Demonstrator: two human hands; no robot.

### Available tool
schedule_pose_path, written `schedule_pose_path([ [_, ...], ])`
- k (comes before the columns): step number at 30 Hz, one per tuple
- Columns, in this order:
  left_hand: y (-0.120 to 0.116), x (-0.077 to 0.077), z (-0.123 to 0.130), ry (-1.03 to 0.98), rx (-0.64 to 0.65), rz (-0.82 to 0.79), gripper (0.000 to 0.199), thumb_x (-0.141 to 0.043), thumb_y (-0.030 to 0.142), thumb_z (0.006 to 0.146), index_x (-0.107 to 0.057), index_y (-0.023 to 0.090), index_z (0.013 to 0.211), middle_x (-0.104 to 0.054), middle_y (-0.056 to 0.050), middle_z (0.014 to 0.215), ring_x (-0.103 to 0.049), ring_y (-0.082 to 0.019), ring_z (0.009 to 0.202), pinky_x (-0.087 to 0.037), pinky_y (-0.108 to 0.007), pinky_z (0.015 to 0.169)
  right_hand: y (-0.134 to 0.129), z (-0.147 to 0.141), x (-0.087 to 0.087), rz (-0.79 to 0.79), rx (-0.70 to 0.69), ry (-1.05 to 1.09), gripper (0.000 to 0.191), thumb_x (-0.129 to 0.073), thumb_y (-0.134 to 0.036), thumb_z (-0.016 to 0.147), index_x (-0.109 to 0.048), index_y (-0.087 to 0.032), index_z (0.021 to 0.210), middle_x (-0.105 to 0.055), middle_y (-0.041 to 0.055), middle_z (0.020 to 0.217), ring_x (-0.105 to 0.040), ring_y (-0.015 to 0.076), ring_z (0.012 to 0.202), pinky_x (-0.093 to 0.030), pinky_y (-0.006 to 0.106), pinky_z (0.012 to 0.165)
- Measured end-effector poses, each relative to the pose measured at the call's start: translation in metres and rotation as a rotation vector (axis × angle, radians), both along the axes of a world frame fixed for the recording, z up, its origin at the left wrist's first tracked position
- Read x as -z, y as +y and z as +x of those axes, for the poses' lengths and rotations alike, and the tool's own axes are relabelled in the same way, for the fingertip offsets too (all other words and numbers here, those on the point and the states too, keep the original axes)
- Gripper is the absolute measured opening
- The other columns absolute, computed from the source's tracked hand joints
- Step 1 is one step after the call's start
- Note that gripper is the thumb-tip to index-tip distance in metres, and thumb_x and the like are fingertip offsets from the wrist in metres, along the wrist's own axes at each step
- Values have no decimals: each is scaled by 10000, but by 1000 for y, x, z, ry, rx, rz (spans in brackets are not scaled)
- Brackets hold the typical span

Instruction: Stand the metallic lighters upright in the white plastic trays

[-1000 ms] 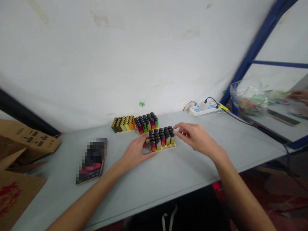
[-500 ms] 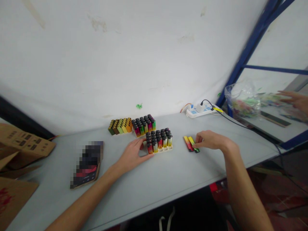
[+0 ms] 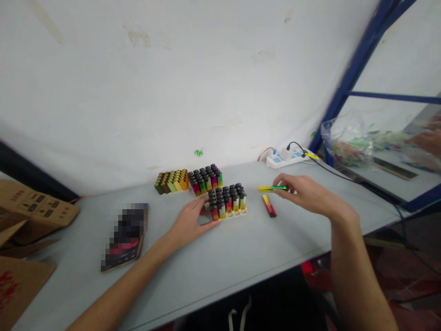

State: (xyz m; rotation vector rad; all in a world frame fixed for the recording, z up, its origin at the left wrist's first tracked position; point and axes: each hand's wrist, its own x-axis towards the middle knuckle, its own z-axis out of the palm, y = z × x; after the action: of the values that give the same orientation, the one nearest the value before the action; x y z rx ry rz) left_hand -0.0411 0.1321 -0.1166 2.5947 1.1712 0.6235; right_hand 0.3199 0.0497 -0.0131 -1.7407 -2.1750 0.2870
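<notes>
My right hand pinches a yellow-green lighter by its green end, raised above the table and lying level. Below it a yellow-red lighter rests flat on the table. My left hand is against the left side of a pale tray that holds several upright lighters with black tops; its fingers are spread around the tray's corner. Behind stand another group of black-topped lighters and a block of gold-topped lighters.
A phone lies on the grey table at left, near cardboard boxes. A power strip with cables sits by the wall. At right are a blue frame, a plastic bag and another person's hand.
My right hand has lifted the yellow-green lighter off the table and turned it level. My left hand stays at the tray. The other person's hand has shifted at the right edge.
</notes>
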Motion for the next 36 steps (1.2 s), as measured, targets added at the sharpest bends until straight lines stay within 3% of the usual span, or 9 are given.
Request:
schedule_pose_path([
  [5, 0, -1, 0, 7, 11, 8, 669, -679, 644, 852, -543, 160, 1293, -666, -91, 1028, -640, -283, 943, -516, -428, 897, -3, -33, -5, 12, -189, 158, 245, -572, -438, 979, -646, -219, 1064, -694, 7, 822, -638, 162, 716, -468, 271, 710],
  [9, -1, -2, 0, 1, 21, 7, 670, -684, 625, 857, -529, 154, 1308, -670, -100, 1045, -644, -290, 972, -511, -446, 931, 7, -55, 3, 22, -273, 182, 182, -609, -362, 967, -646, -208, 1057, -658, -4, 785, -613, 148, 673, -454, 256, 656],
  [13, -2, -2, 1, -24, 26, 9, 695, -703, 617, 843, -517, 165, 1337, -678, -101, 1068, -651, -285, 953, -520, -454, 928, 17, -71, 12, 93, -328, 182, 146, -621, -326, 962, -669, -205, 1030, -663, 13, 816, -612, 160, 727, -465, 274, 704],
  [18, -3, -2, 1, -40, 33, -15, 696, -712, 600, 843, -517, 166, 1351, -662, -132, 1206, -656, -288, 994, -525, -454, 940, 22, -85, 23, 160, -325, 230, 156, -600, -300, 977, -650, -194, 1079, -672, 28, 868, -617, 169, 772, -471, 292, 743],
  [24, -2, -1, 1, -40, 29, -26, 703, -721, 585, 843, -517, 162, 1366, -657, -141, 1230, -646, -303, 1049, -515, -469, 963, 20, -92, 22, 168, -269, 251, 209, -593, -286, 969, -634, -201, 1155, -639, -11, 768, -582, 139, 668, -431, 245, 651],
  [29, -4, -3, 1, -56, 43, -27, 684, -720, 579, 846, -522, 169, 1356, -652, -141, 1248, -656, -287, 1012, -520, -458, 954, 22, -95, 24, 113, -287, 251, 145, -645, -350, 956, -652, -205, 953, -629, -32, 683, -566, 115, 589, -383, 216, 577],
  [36, -3, -3, 2, -50, 51, -20, 666, -720, 587, 847, -523, 179, 1336, -662, -123, 1203, -654, -281, 988, -515, -455, 953, 25, -107, 41, 34, -228, 259, 248, -729, -404, 903, -605, -194, 948, -678, -24, 637, -631, 137, 566, -372, 213, 534],
])
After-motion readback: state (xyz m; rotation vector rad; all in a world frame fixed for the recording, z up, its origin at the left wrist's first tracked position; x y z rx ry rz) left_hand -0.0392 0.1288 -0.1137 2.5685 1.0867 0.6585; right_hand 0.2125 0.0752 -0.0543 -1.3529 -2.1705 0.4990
